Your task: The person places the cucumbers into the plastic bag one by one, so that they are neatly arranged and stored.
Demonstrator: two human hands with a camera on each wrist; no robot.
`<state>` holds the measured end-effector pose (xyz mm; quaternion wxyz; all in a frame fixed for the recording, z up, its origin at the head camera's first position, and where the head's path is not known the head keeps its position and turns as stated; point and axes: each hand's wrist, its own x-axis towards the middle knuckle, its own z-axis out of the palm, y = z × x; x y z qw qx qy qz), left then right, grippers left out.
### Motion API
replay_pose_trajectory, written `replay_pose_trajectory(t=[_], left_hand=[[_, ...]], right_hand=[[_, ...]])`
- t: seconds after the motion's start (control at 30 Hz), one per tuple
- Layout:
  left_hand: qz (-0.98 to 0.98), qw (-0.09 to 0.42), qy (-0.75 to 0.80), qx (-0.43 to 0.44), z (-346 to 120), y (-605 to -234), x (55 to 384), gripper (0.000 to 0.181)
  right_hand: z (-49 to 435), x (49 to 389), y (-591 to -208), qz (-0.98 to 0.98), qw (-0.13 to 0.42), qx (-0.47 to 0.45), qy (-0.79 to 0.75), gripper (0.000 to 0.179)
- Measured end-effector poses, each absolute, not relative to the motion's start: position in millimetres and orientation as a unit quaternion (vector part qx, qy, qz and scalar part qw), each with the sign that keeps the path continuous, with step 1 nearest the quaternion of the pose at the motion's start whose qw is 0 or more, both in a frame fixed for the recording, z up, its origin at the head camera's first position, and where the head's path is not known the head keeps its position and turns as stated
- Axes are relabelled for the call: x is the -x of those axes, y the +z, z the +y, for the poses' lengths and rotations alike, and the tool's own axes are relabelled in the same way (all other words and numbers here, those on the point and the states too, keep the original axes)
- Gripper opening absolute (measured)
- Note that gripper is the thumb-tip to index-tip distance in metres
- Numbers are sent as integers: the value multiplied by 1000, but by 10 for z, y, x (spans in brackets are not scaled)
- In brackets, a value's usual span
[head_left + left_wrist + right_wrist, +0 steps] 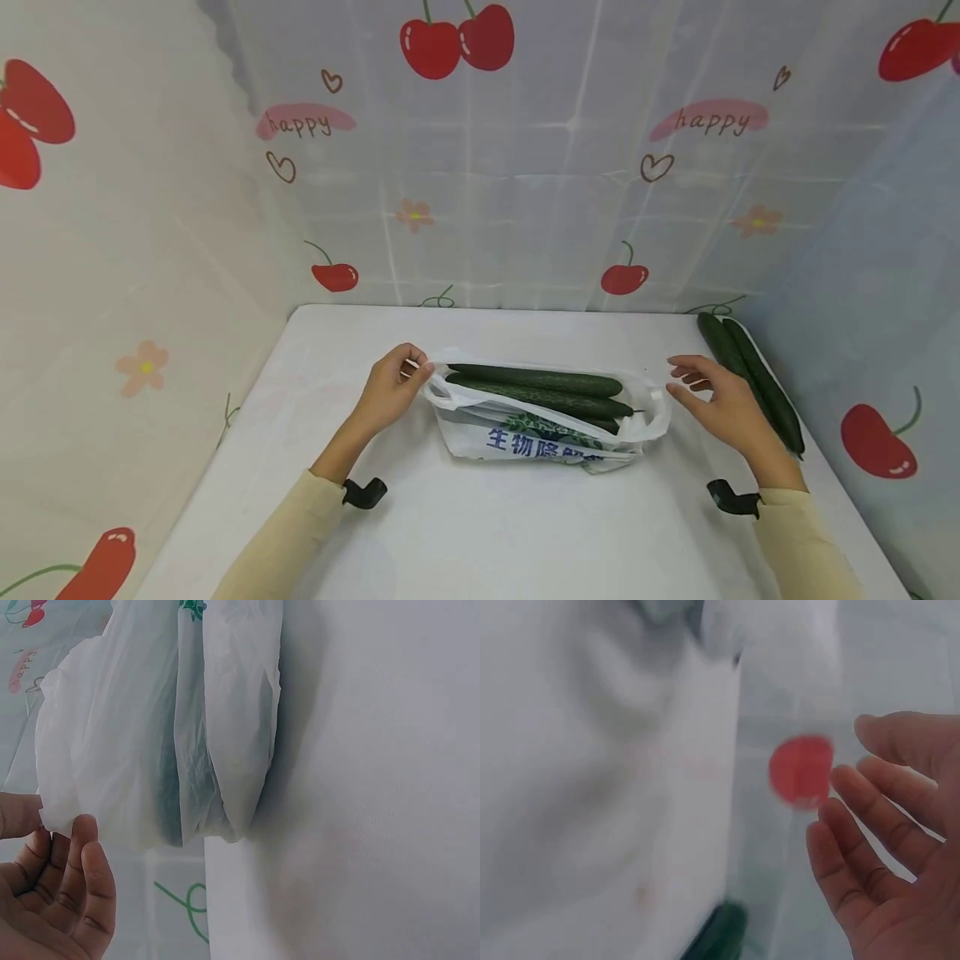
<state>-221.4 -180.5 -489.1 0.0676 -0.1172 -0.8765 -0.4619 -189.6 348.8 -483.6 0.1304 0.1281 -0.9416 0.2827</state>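
Observation:
A white plastic bag (465, 433) with blue and green print lies on its side on the table, its mouth spread wide. Dark green cucumbers (555, 400) lie lengthwise inside it. My left hand (395, 385) pinches the bag's left end between thumb and fingers; in the left wrist view that hand (67, 892) has the thin plastic (64, 802) at its fingertips. Just off the bag's right handle (660, 415), my right hand (716, 400) hovers with fingers loosely bent and nothing in them, as the right hand (900, 840) also shows in the right wrist view.
Two more cucumbers (757, 379) lie side by side along the table's right edge, behind the right hand. The white table (525, 533) meets cherry-printed curtains (510, 183) at the back and sides. Each wrist wears a black camera mount (365, 493).

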Motion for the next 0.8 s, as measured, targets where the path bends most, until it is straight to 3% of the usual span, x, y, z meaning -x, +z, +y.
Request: replay_pose_trajectory(t=[0.17, 0.37, 0.8], left_hand=[[-876, 68, -462, 117, -1804, -4910, 2209, 14], [-873, 65, -468, 120, -1810, -4908, 2197, 14], [-872, 58, -473, 112, -1822, -4919, 2210, 15]], right_hand=[[3930, 1904, -5058, -948, 124, -53, 290, 45], [4278, 1892, -5292, -942, 153, 18, 298, 49], [4336, 1918, -5432, -950, 142, 114, 253, 55]])
